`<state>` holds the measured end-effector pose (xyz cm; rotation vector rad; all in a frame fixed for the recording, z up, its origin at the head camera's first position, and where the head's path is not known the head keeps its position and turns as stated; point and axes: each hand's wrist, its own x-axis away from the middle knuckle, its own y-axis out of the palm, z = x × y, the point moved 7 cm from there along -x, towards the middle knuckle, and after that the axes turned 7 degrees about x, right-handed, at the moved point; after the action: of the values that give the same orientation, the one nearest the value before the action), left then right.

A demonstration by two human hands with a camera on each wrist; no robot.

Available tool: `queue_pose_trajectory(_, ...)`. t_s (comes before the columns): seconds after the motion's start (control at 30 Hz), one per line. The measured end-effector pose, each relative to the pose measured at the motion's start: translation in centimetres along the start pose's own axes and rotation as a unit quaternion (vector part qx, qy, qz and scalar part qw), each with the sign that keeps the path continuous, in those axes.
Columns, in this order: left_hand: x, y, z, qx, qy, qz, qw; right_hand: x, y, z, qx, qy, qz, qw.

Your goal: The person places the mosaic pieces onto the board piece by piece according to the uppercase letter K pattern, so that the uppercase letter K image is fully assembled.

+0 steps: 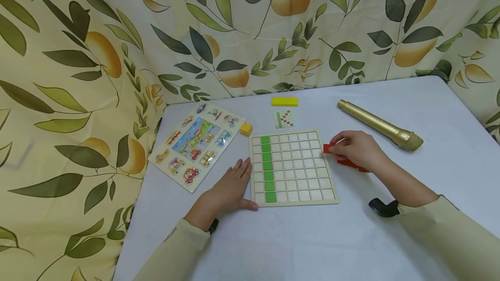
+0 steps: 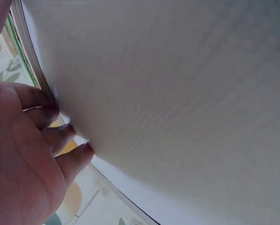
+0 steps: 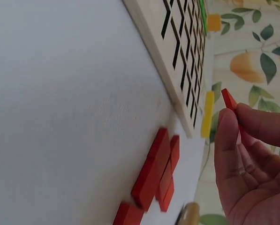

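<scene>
A wooden grid board (image 1: 294, 205) lies flat on the white table, its second column filled with green square tiles (image 1: 268, 165). My left hand (image 1: 230, 187) rests at the board's left edge, fingers extended and thumb near the lower left corner. Between thumb and forefinger, my right hand (image 1: 357, 148) pinches a red tile (image 3: 229, 99) just off the board's right edge. Several more red tiles (image 3: 154, 171) lie on the table beneath that hand; in the head view it partly covers them.
Behind the board lie a small pattern card (image 1: 284, 119) and a yellow bar (image 1: 284, 102). A yellow block (image 1: 246, 129) touches or nearly touches a picture puzzle board (image 1: 187, 118) at the left. On the right lies a gold microphone (image 1: 379, 124). A patterned curtain (image 1: 250, 34) hangs behind.
</scene>
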<state>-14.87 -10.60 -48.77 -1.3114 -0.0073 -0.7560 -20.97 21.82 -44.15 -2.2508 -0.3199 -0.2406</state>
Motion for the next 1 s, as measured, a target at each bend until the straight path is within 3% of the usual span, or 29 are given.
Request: queue_pose_trajectory(1.0,-0.1,0.1,-0.1,0.002,0.000,-0.001,1.0000,-3.2,8.6,-6.2,-0.019,-0.041,-0.055,0.9975)
